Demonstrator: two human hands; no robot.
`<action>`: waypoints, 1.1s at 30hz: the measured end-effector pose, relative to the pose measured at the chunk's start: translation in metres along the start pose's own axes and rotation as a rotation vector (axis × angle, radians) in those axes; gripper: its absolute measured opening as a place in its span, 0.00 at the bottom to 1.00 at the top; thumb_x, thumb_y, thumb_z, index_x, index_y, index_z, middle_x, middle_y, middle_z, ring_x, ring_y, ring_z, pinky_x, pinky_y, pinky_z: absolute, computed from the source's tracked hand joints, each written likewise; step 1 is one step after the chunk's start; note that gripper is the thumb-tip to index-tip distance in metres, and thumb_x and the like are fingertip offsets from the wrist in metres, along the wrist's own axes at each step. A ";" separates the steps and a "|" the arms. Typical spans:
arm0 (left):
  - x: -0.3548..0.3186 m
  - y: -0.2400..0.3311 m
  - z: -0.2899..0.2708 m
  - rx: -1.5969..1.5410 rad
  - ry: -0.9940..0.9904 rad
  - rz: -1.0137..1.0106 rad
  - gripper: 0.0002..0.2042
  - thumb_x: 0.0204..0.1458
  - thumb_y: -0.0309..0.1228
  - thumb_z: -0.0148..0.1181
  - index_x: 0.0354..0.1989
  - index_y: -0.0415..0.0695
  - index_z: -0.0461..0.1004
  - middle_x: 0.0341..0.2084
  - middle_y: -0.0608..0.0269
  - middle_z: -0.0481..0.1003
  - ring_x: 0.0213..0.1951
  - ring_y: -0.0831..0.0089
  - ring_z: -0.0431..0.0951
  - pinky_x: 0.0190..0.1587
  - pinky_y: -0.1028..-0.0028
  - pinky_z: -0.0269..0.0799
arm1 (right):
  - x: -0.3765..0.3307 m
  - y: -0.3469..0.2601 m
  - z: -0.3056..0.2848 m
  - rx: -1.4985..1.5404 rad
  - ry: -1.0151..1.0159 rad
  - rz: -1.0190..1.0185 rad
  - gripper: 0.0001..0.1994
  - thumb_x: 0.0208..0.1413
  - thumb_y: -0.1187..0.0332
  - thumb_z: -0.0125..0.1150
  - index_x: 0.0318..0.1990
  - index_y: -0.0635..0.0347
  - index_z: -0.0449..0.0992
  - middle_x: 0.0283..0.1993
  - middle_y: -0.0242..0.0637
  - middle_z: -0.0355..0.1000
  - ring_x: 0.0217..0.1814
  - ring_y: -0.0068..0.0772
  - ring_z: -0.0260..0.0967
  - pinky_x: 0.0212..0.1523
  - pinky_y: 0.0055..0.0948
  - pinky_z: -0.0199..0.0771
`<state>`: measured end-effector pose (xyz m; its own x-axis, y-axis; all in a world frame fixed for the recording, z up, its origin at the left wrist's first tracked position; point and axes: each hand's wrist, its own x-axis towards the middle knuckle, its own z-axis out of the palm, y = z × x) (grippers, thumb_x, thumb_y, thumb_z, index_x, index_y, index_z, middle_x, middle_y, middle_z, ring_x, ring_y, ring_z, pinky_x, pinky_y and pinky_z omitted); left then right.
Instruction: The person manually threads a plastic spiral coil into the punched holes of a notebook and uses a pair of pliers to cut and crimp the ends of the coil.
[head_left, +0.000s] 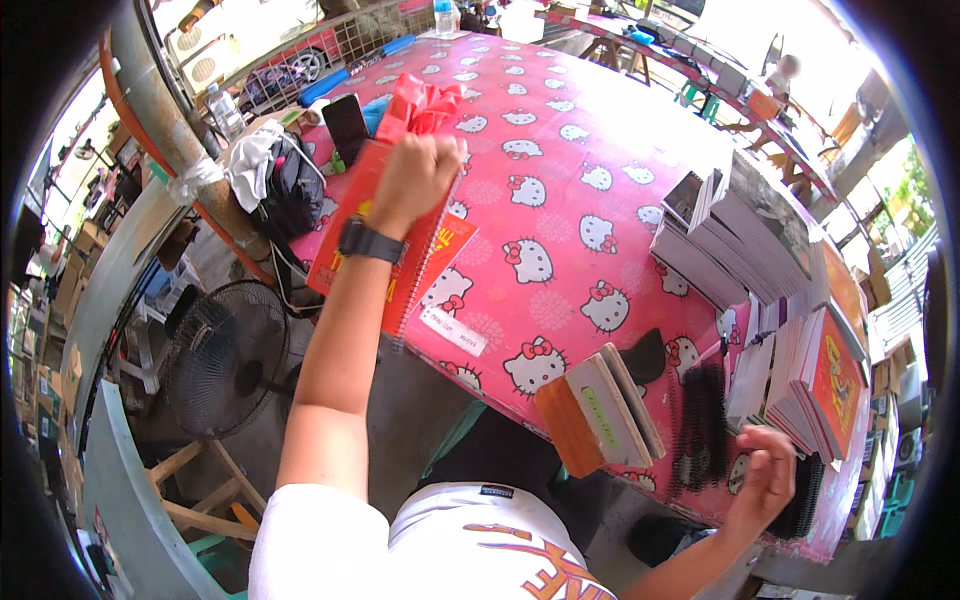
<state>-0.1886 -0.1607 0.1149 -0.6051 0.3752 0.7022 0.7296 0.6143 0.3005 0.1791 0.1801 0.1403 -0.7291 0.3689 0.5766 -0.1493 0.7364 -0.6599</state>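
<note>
Left hand clenched (contents hidden) at upper-left red paper notebook, coil-bound; right hand loosely open by lower-right red-covered booklets, seemingly unbound.

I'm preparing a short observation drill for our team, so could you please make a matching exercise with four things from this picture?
Column 1
1. Left hand
2. Black binding coils
3. Fan
4. Wooden block

Column 2
A. Off the table, toward the picture's left side
B. Brown, with a green label on one side
C. Curled, over the red spiral-bound book
D. On the table, just left of the orange-covered books

Right pairs: 1-C, 2-D, 3-A, 4-B.
</note>
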 end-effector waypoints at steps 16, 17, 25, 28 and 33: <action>-0.122 -0.059 0.112 0.621 -0.278 -0.618 0.28 0.53 0.55 0.41 0.58 0.53 0.64 0.58 0.47 0.61 0.60 0.45 0.57 0.56 0.43 0.54 | 0.000 0.013 0.005 0.015 -0.033 -0.006 0.05 0.47 0.77 0.61 0.34 0.65 0.76 0.33 0.40 0.74 0.37 0.32 0.70 0.39 0.28 0.68; -0.135 -0.083 0.100 0.682 -0.255 -0.579 0.28 0.53 0.57 0.40 0.59 0.56 0.63 0.58 0.48 0.61 0.60 0.46 0.57 0.55 0.43 0.56 | 0.013 0.012 0.001 -0.081 -0.002 -0.116 0.06 0.45 0.79 0.61 0.33 0.64 0.75 0.34 0.41 0.74 0.38 0.35 0.71 0.39 0.29 0.69; -0.095 0.030 0.086 0.504 0.084 -0.354 0.24 0.55 0.50 0.47 0.57 0.52 0.65 0.62 0.54 0.56 0.63 0.53 0.53 0.59 0.44 0.47 | 0.056 0.101 -0.066 -0.898 0.141 -0.061 0.17 0.45 0.75 0.60 0.46 0.61 0.74 0.49 0.42 0.71 0.50 0.43 0.66 0.52 0.38 0.65; -0.080 0.119 0.077 -0.139 0.101 -0.089 0.18 0.54 0.42 0.51 0.49 0.46 0.70 0.59 0.54 0.60 0.61 0.56 0.57 0.60 0.54 0.50 | 0.049 0.092 -0.083 -0.791 0.104 -0.025 0.16 0.44 0.78 0.59 0.44 0.61 0.75 0.43 0.43 0.73 0.45 0.42 0.69 0.46 0.35 0.68; -0.085 0.221 0.057 -1.903 -0.652 -0.602 0.27 0.57 0.50 0.46 0.55 0.39 0.64 0.53 0.52 0.68 0.49 0.60 0.73 0.45 0.67 0.73 | 0.018 0.039 -0.043 -0.650 0.125 -0.224 0.09 0.41 0.80 0.56 0.33 0.62 0.74 0.31 0.39 0.72 0.33 0.38 0.71 0.35 0.35 0.71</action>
<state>0.0064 -0.0171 0.0847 -0.5243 0.8398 0.1408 -0.4621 -0.4195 0.7814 0.1887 0.2393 0.1457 -0.6393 0.2024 0.7418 0.1718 0.9779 -0.1188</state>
